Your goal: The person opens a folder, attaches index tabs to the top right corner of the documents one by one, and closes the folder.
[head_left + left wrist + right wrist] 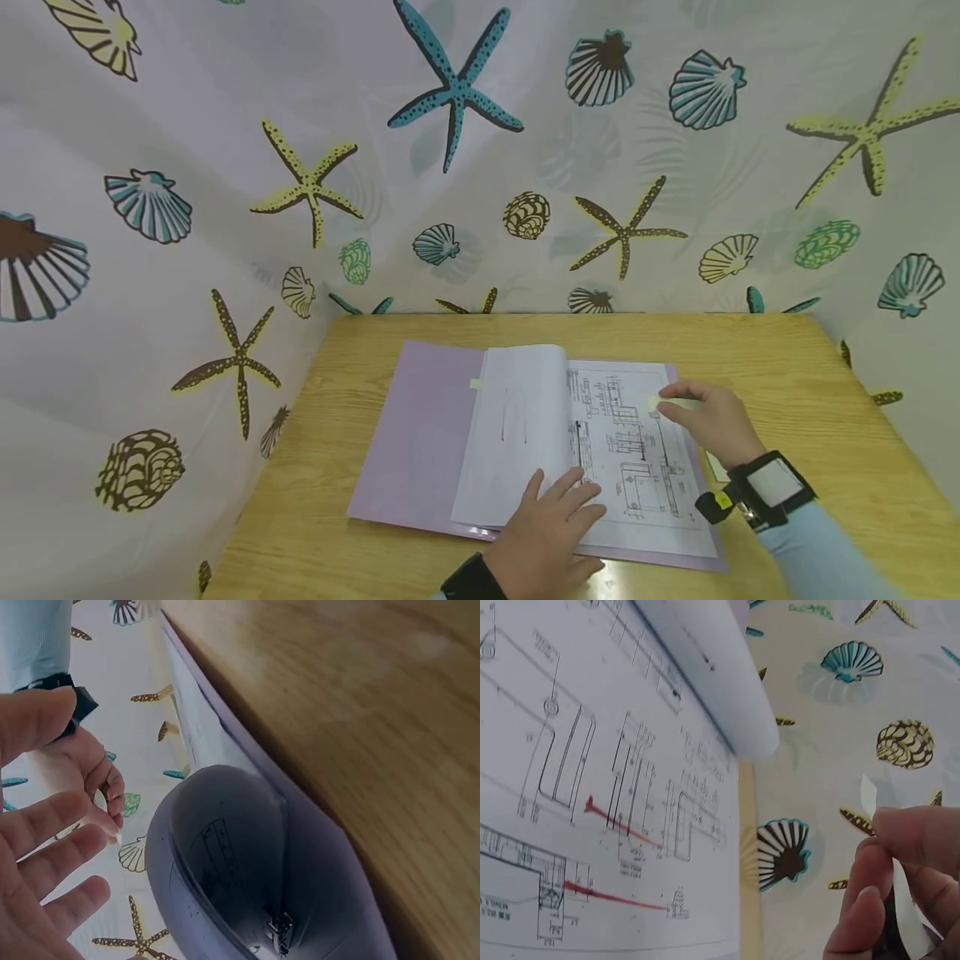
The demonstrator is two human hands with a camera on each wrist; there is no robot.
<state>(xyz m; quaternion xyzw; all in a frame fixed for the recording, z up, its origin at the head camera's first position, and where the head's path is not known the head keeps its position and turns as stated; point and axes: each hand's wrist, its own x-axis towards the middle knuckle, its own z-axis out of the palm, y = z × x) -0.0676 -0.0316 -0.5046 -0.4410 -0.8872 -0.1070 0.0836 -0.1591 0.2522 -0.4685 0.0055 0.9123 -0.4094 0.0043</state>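
Observation:
A lilac folder point(420, 433) lies spread on the table, holding a sheaf of papers. Its left-hand pages point(517, 442) curl up at the binding, and the right-hand drawing sheet point(600, 467) carries printed technical drawings; red pen marks point(622, 898) show in the right wrist view. Between thumb and fingers, my right hand point(708, 417) pinches a small pale yellow sticky note point(652, 403) above the sheet's upper right part. My left hand point(547, 529), fingers spread, is at the folder's lower edge near the binding; whether it touches the paper, I cannot tell.
Another pale yellow tab point(476, 384) sticks out at the left pages' edge. Partly hidden beneath the right wrist is a pale slip or pad point(716, 468) on the wooden table point(810, 400). A metal binder fastener point(280, 932) shows inside the curled pages. A shell-patterned curtain point(525, 150) surrounds the table.

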